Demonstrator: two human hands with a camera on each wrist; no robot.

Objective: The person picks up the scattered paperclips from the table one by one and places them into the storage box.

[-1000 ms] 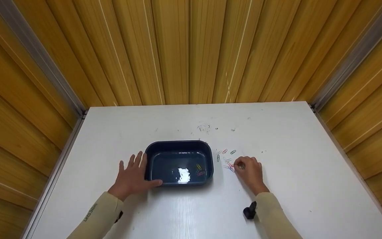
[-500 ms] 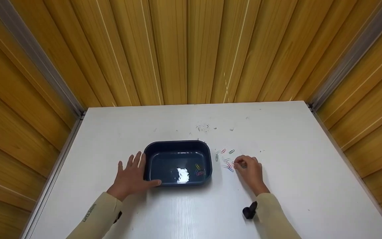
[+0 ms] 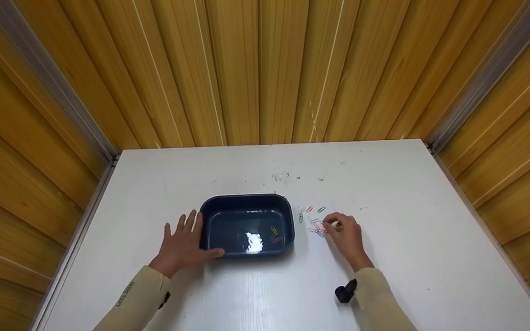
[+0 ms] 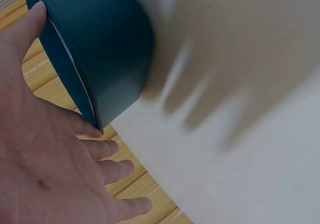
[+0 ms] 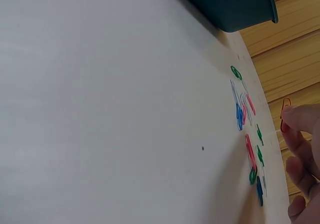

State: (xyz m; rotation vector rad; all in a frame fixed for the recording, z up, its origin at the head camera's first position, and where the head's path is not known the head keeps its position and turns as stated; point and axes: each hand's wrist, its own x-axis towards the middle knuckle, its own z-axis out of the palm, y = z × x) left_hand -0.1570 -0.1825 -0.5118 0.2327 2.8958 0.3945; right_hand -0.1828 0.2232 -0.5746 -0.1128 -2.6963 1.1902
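My left hand [image 3: 182, 246] lies spread at the left side of a dark blue rectangular dish [image 3: 246, 202]. Its thumb touches the near rim and its index fingertip meets the rim further along, as the left wrist view shows. A yellow paper clip [image 3: 274, 230] and a few pink and blue ones lie inside the dish. To the right, my right hand [image 3: 348, 239] pinches a red paper clip [image 5: 285, 115] between thumb and index finger, above the table. Under and beside that hand are scattered loose clips, including a green paper clip [image 3: 301, 218] and a red-pink clip [image 5: 250, 151].
The white table [image 3: 256, 294] has dark scuff marks [image 3: 281, 177] behind the dish. Yellow wood-look panels [image 3: 246, 69] rise behind it and at both sides. A small black device [image 3: 345, 292] sits at the right sleeve.
My right hand has shifted slightly left and drawn up a little, its thumb and index finger pinching the red paper clip. The left hand and the dish stay in place.
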